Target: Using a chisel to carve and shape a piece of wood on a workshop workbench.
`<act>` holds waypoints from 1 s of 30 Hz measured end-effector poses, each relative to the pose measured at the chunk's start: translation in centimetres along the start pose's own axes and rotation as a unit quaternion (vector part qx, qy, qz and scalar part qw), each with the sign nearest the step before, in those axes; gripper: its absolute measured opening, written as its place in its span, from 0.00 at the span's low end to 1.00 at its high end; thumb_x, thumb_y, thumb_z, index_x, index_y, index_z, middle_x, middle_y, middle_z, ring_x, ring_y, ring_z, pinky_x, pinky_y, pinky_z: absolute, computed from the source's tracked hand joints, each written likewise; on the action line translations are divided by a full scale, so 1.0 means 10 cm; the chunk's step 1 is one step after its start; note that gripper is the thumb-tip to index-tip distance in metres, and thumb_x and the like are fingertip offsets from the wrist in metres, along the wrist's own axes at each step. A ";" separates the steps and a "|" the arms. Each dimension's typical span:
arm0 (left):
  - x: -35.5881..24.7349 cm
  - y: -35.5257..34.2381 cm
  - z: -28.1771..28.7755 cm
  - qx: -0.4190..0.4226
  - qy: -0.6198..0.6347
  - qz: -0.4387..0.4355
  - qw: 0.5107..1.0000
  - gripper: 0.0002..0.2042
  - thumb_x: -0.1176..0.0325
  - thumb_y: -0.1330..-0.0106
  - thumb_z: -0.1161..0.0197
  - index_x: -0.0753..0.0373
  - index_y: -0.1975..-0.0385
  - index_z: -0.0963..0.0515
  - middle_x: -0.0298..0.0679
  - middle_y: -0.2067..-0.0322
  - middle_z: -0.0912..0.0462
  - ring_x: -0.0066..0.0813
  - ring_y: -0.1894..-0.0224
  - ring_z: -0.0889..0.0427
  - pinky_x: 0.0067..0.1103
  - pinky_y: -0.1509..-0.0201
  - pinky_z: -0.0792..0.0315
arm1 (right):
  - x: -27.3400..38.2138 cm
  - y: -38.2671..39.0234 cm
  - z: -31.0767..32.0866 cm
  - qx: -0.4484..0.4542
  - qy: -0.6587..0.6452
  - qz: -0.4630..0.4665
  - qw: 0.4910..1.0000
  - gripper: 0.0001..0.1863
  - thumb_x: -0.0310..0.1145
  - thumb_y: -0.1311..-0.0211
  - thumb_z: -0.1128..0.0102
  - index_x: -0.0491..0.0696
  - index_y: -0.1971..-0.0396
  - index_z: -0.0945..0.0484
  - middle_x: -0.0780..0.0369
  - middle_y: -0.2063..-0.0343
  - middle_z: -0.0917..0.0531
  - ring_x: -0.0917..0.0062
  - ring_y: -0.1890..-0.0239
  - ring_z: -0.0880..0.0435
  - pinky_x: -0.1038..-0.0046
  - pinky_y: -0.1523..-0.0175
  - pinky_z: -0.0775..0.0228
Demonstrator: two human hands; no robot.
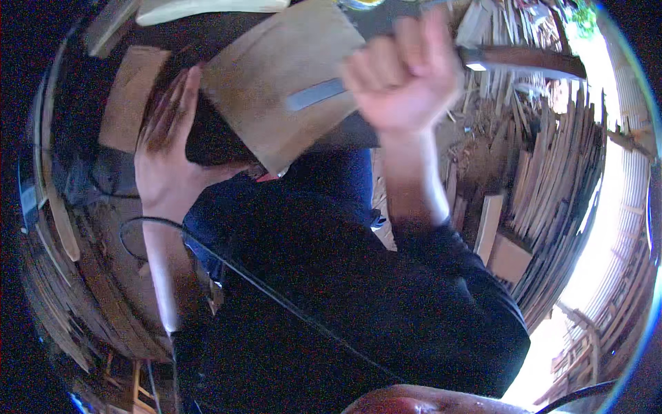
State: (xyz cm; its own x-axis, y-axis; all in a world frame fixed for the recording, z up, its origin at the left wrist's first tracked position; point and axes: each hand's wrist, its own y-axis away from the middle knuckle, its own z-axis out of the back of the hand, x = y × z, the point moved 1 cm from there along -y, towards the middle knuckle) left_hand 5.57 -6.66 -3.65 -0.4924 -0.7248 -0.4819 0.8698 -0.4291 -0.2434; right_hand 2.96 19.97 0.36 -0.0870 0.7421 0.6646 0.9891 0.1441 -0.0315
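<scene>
Though its outline is smeared by motion, the right hand [407, 79] is raised at the upper right and its grip reads as a closed fist, fingers curled in; blur hides whether they wrap around anything. Just beside it, on its outer side, a dark brown curved bar [527, 61] with a bright glint at its near end runs outward; whether the fist holds this bar cannot be told.

Between the two hands is the thin brown wooden panel [276, 69], set at a slant with one corner pointing toward the wearer's lap. Its upper edge reaches the dim top of the view, and its right side is partly covered by the right hand. A flat grey strip [314, 96] shows against the panel, its far end lost behind the fist, so its full shape is unclear.

The left hand [169, 155] has an open grip, fingers spread upward and thumb stretched toward the panel's lower corner; contact there is hard to make out. Near that corner a small red thing [266, 177] peeks out, mostly hidden. Beyond the left fingers is a brown wood piece [131, 100], partly in shadow. At the top, a pale wood piece [214, 10] is cut off by the frame, as is a yellowish round object [360, 3].
</scene>
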 end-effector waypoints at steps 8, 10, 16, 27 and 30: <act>-0.06 0.00 -0.07 0.016 -0.037 -0.007 0.999 0.61 0.60 0.71 0.18 0.60 0.28 0.44 0.44 0.34 0.31 0.44 0.33 0.31 0.35 0.30 0.36 | 0.56 0.01 0.59 -0.035 0.073 0.061 0.995 0.27 0.52 0.24 0.64 0.59 0.87 0.43 0.73 0.93 0.51 0.83 0.88 0.57 0.74 0.77 0.60; -0.08 -0.02 -0.06 -0.004 -0.007 -0.032 0.999 0.62 0.59 0.73 0.17 0.60 0.28 0.43 0.45 0.34 0.31 0.44 0.33 0.31 0.36 0.30 0.35 | 0.58 0.02 0.59 -0.022 0.069 0.072 0.995 0.27 0.52 0.24 0.64 0.58 0.87 0.43 0.73 0.93 0.50 0.83 0.88 0.57 0.74 0.77 0.59; 0.01 0.14 -0.06 0.022 -0.021 0.048 0.998 0.63 0.58 0.74 0.17 0.60 0.28 0.43 0.45 0.33 0.32 0.46 0.33 0.31 0.35 0.30 0.35 | -0.33 -0.04 -0.01 0.090 -0.033 0.027 0.995 0.27 0.51 0.23 0.60 0.57 0.87 0.42 0.72 0.93 0.45 0.83 0.94 0.47 0.73 0.90 0.51; -0.03 0.00 -0.10 0.018 -0.025 -0.005 0.999 0.63 0.56 0.74 0.17 0.61 0.29 0.43 0.45 0.33 0.33 0.43 0.32 0.32 0.35 0.29 0.37 | -0.02 -0.07 0.35 -0.090 -0.036 0.045 0.994 0.28 0.55 0.27 0.55 0.57 0.87 0.42 0.72 0.93 0.48 0.80 0.90 0.49 0.72 0.81 0.56; -0.02 0.05 -0.07 0.000 -0.012 0.007 1.000 0.62 0.56 0.72 0.17 0.61 0.29 0.43 0.45 0.33 0.33 0.43 0.32 0.31 0.36 0.29 0.38 | -0.61 -0.07 -0.10 0.040 -0.116 -0.078 0.989 0.28 0.56 0.30 0.52 0.56 0.85 0.43 0.69 0.90 0.48 0.76 0.88 0.45 0.69 0.78 0.53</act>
State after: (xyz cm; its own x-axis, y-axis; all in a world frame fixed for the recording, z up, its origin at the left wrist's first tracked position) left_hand 6.10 -6.35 -4.29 -0.4807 -0.7432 -0.4655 0.8767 -0.4183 -0.2375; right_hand 2.93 14.63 -2.92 -0.2712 0.8356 0.4778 0.9500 0.3122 -0.0069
